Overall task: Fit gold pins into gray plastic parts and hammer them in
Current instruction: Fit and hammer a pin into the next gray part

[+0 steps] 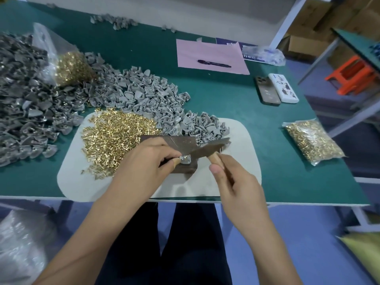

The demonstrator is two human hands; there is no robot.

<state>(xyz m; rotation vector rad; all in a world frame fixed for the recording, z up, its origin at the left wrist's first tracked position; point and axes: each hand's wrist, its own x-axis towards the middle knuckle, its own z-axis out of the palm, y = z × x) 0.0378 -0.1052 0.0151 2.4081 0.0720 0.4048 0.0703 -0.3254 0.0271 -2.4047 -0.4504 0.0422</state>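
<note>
We can read almost nothing here. A blue sheet [249, 50] at the far side of the surface [226, 95], half under a pink paper [211, 56] and a crumpled plastic bag [265, 55], carries pale lettering, but we cannot make out the letters. The white phone case [283, 88] shows small dark figures, not words. The pen [214, 63] bears a mark too small for us to read.

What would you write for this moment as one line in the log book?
left hand: pinches gray part on dark block | right hand: grips hammer by handle | stage: hammering pin
</note>
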